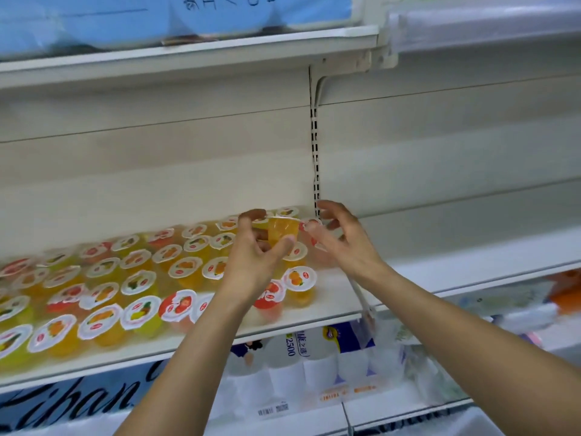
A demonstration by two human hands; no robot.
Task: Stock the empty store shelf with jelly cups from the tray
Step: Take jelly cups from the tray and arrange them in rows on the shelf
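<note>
Orange jelly cup (283,231) in left hand (254,256)

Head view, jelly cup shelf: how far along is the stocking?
Done: rows of foil-lidded jelly cups fill the left section of the white metal shelf. In hand: the left hand pinches a clear orange jelly cup above the back rows; the right hand hovers open beside it. Left: the section's right end and the shelf section further right are bare. No tray in view.

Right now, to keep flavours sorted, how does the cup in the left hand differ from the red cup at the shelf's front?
The held cup is orange and lifted above the rows; the red cup stands on the shelf, untouched. Both have clear sides and foil lids.
</note>
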